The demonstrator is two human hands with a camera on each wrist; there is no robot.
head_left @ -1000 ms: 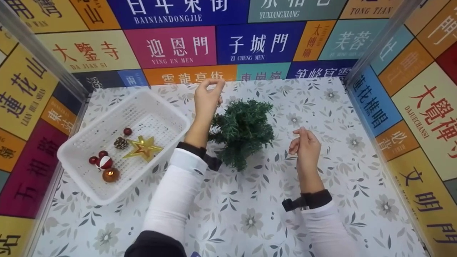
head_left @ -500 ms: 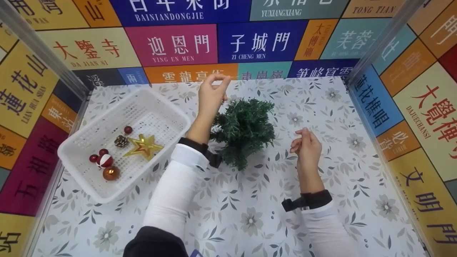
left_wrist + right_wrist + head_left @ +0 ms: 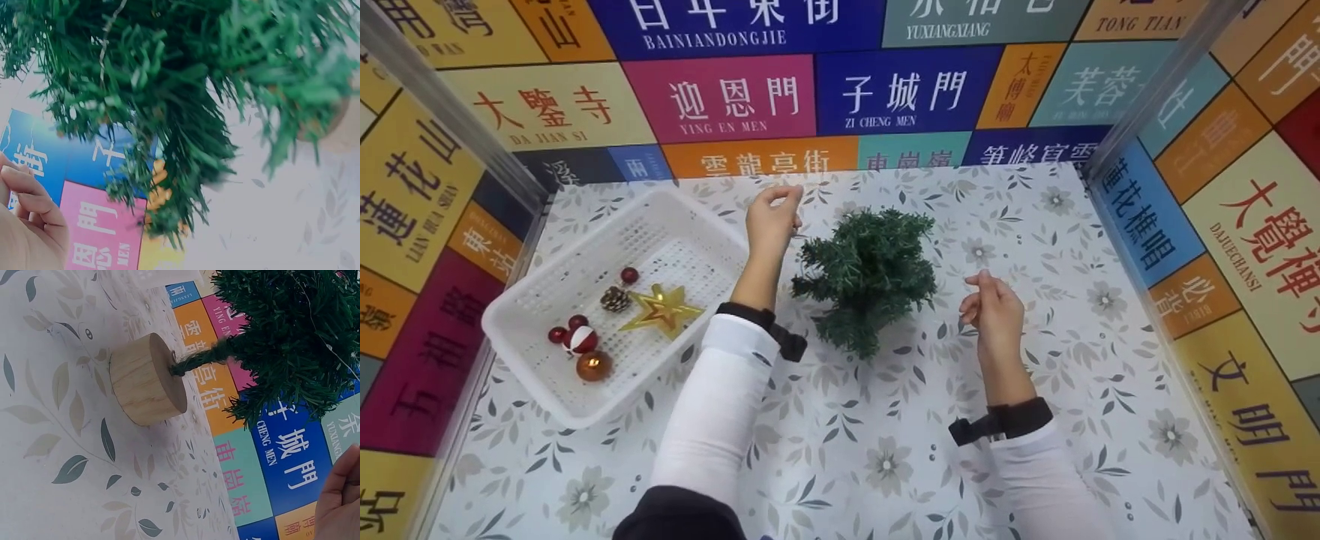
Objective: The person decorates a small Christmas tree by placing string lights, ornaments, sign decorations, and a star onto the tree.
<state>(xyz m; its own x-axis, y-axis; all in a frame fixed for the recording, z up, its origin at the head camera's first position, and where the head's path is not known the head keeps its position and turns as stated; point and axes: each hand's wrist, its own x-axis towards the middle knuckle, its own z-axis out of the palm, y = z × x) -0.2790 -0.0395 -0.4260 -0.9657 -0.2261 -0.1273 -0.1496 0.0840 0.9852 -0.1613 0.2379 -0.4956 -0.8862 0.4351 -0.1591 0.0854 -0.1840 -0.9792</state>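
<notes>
Left hand [image 3: 769, 225] — fingers curled, tips close together; cannot tell whether anything thin lies between. Right hand [image 3: 996, 311] — fingers bent; hold unclear. Bushy dark-green artificial tree [image 3: 870, 274] with round pale wooden base [image 3: 138, 382] between hands, thin silvery wire [image 3: 103, 56] on branches. White perforated plastic basket [image 3: 577, 418] left of left hand.
</notes>
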